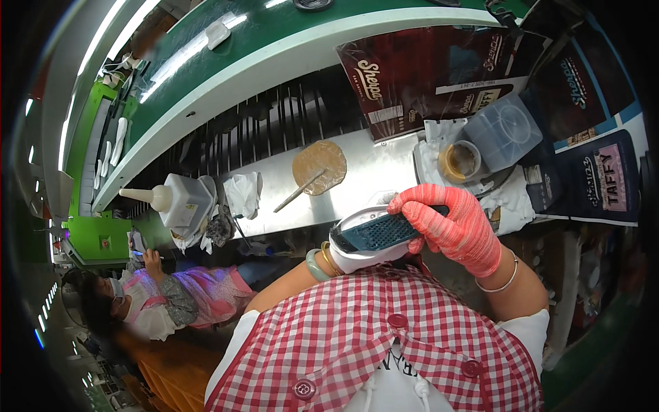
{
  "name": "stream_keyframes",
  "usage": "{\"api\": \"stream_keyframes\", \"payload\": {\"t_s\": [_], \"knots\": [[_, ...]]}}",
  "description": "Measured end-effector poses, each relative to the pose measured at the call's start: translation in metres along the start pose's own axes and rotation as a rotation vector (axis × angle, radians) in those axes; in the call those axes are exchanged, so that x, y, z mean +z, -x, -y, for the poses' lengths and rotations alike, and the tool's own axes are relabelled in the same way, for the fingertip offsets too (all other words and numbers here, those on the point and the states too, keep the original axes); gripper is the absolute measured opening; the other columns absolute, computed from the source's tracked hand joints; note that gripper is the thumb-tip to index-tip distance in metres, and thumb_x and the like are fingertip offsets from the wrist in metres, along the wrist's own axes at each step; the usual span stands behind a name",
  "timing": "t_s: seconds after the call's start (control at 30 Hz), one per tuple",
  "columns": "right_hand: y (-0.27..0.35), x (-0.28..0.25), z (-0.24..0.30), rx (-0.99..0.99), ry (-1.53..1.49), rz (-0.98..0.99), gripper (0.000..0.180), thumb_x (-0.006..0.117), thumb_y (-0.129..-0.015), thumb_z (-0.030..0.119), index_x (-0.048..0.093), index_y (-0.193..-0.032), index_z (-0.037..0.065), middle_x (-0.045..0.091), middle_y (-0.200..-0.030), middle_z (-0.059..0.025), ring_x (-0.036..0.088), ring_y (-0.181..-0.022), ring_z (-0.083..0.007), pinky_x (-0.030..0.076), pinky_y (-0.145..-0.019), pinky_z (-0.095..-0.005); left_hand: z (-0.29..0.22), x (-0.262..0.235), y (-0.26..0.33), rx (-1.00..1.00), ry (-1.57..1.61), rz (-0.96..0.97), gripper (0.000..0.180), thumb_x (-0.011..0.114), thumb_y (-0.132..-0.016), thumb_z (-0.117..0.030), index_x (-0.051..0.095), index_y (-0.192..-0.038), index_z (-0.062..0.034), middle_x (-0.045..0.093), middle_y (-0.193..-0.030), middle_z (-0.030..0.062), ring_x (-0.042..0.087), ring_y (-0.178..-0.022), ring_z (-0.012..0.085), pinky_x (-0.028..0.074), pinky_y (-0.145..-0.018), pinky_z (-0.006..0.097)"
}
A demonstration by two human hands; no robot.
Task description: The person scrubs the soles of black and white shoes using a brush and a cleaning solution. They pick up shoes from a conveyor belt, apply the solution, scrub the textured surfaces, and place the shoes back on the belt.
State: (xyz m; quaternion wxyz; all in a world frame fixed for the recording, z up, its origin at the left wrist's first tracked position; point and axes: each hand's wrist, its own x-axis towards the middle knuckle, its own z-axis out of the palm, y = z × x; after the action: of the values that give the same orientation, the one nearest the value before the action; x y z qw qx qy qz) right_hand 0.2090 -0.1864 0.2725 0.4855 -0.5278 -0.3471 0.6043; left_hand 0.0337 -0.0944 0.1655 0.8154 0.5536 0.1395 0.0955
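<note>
My right hand (pixel 453 230), in a coral knit glove, is closed on a dark teal piece with a textured face that looks like a shoe sole (pixel 381 233). My left wrist, with a green and a gold bangle, reaches a white shape (pixel 367 259) under and around the sole. Whether that shape is a glove or part of a shoe, I cannot tell; my left fingers (pixel 336 250) are hidden there. Beyond them, a flat round amber disc (pixel 320 161) lies on the metal bench with a thin stick (pixel 295 196) resting across it.
A white nozzle bottle (pixel 184 200) and crumpled white paper (pixel 242 194) stand left. Right are a cup of amber paste (pixel 458 162), a clear plastic box (pixel 504 130) and printed cardboard (pixel 412 89). A green conveyor (pixel 185 69) runs behind; a masked person (pixel 185 295) sits left.
</note>
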Motion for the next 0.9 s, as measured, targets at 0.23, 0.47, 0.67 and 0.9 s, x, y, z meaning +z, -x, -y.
{"api": "stream_keyframes", "payload": {"t_s": [0.23, 0.47, 0.67, 0.9], "knots": [[-0.010, -0.002, 0.015, 0.002, 0.143, 0.099, 0.025, 0.053, -0.091, 0.020, 0.063, -0.100, -0.001, 0.064, -0.083, -0.0073, 0.058, -0.059, -0.0082, 0.049, -0.056, -0.0215, 0.003, -0.010, 0.004, 0.317, -0.503, 0.198, 0.063, 0.077, -0.073, -0.018, 0.046, -0.128, -0.0087, 0.052, -0.126, 0.0079, 0.053, -0.113, 0.0210, 0.043, -0.098, 0.034], [-0.005, -0.024, 0.017, -0.017, 0.225, 0.091, 0.023, 0.053, -0.091, 0.018, 0.063, -0.098, -0.001, 0.064, -0.082, -0.0058, 0.060, -0.061, -0.0064, 0.045, -0.049, -0.0174, -0.011, -0.013, 0.008, -0.110, 0.229, 0.115, 0.069, 0.082, -0.067, -0.015, 0.047, -0.126, -0.0037, 0.054, -0.123, 0.0108, 0.054, -0.110, 0.0204, 0.046, -0.094, 0.034], [0.001, -0.008, 0.008, -0.058, 0.077, -0.097, 0.017, 0.059, -0.086, 0.010, 0.065, -0.099, 0.001, 0.064, -0.084, -0.0027, 0.058, -0.062, -0.0044, 0.042, -0.051, -0.0161, -0.015, -0.022, 0.006, 0.031, 0.384, 0.008, 0.100, 0.081, -0.067, -0.011, 0.017, -0.143, -0.0008, 0.047, -0.131, 0.0132, 0.052, -0.114, 0.0208, 0.042, -0.096, 0.033], [-0.016, 0.020, 0.006, -0.462, 0.077, -0.360, 0.019, 0.064, -0.084, 0.005, 0.063, -0.101, -0.001, 0.066, -0.091, -0.0056, 0.056, -0.067, -0.0061, 0.048, -0.061, -0.0197, -0.047, -0.036, 0.015, -0.071, 0.291, -0.028, 0.069, 0.078, -0.072, -0.022, 0.041, -0.127, -0.0007, 0.055, -0.115, 0.0097, 0.053, -0.106, 0.0182, 0.043, -0.093, 0.033]]}}
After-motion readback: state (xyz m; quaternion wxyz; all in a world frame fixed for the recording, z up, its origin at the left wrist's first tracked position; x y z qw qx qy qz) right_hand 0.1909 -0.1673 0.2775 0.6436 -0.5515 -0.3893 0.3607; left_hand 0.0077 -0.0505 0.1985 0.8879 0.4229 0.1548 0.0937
